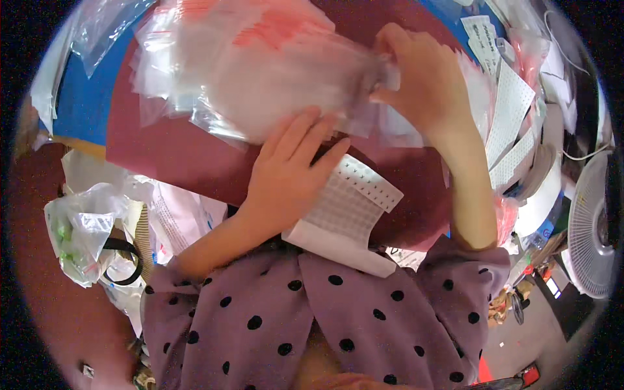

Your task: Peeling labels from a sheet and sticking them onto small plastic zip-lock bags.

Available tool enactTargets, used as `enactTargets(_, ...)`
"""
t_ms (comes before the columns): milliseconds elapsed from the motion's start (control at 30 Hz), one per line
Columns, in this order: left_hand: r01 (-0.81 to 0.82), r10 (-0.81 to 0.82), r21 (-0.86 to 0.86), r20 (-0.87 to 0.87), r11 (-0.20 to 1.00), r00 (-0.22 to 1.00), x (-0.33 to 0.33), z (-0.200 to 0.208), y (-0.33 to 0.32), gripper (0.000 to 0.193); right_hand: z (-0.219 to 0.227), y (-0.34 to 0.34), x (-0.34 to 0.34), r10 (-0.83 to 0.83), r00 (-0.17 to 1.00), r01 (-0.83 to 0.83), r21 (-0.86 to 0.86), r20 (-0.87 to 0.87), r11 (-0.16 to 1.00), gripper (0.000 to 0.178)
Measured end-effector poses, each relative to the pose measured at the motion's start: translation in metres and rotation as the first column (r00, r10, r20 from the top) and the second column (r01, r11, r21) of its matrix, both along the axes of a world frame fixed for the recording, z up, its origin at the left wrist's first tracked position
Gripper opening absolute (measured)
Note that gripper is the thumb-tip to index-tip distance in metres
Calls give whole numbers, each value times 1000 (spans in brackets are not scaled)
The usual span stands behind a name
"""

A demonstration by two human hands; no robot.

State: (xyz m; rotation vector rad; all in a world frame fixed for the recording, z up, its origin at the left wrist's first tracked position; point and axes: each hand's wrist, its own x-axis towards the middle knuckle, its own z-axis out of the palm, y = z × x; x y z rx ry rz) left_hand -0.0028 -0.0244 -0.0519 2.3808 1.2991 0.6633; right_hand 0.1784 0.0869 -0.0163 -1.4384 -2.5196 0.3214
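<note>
A pile of clear zip bags [273,78] with red along their seal edges lies spread over a dark red board. My left hand [289,162] rests flat on the near edge of the bags, fingers stretched out. Partly under that hand is a white sheet of small labels [351,201], with rows of dark marks and a curled lower end. At the pile's right side my right hand [422,81] is curled with thumb and fingers on the edge of a clear bag. Motion blurs its fingertips and the bag there.
Under the bags is the dark red board [175,162] on a blue surface [88,104]. More white label sheets [510,104] and plastic lie to the right, beside a white fan [591,227]. A clear plastic bag [84,227] with green contents sits at the left.
</note>
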Motion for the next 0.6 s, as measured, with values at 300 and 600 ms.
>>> enactTargets(300,12,-12,-10,41,1000,999,-4,1,2,30,8,-2,-12,-39,962,-20,214,269,977,22)
enactTargets(600,86,-60,-107,229,991,972,-12,3,2,24,5,-4,-14,-36,969,49,-49,244,998,20)
